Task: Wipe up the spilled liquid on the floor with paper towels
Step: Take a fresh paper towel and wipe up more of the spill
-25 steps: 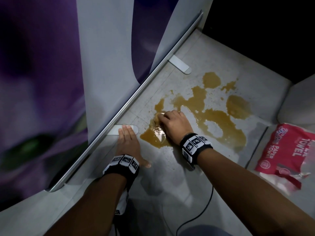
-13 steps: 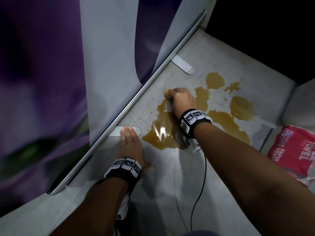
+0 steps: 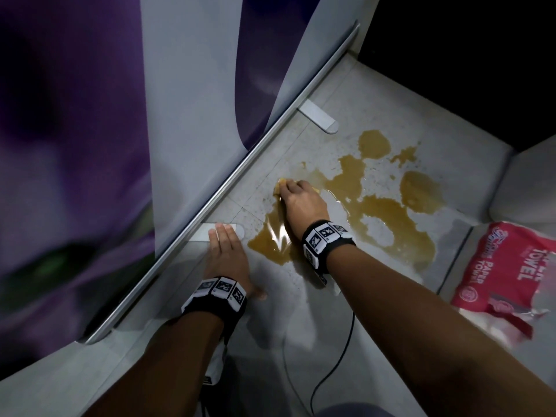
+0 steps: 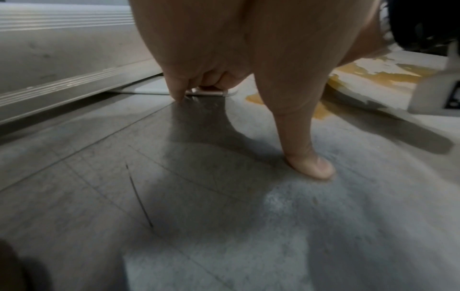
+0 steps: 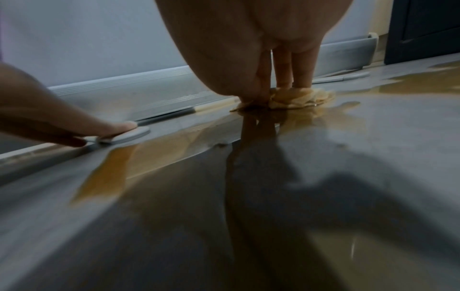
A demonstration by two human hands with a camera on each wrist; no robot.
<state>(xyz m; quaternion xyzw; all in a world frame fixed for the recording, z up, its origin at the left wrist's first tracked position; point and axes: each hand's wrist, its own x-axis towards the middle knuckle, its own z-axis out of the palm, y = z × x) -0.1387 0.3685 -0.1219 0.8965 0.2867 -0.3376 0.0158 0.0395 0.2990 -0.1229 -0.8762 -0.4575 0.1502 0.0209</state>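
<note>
A brown spill [image 3: 388, 212] spreads over the grey floor [image 3: 301, 326] in several joined patches. My right hand [image 3: 296, 194] holds a soaked, yellowed paper towel wad [image 3: 278, 188] down on the spill's far left edge. In the right wrist view the fingers [image 5: 283, 65] come down onto the wad [image 5: 298, 98], which bulges out beside them. My left hand [image 3: 224, 236] lies flat on the dry floor, left of the spill, holding nothing. Its fingertips rest on a white foot plate [image 3: 201, 233] and its thumb [image 4: 308, 165] presses the floor.
A red paper towel pack [image 3: 505, 272] lies at the right. A banner stand's metal rail [image 3: 240, 173] runs diagonally on the left, with a second foot plate [image 3: 319, 117] farther off. A black cable [image 3: 337, 365] trails under my right arm. A pale block [image 3: 529, 182] stands at far right.
My right hand has slid the wad away from me, from the near left puddle to the spill's far left edge. My left hand has stayed put.
</note>
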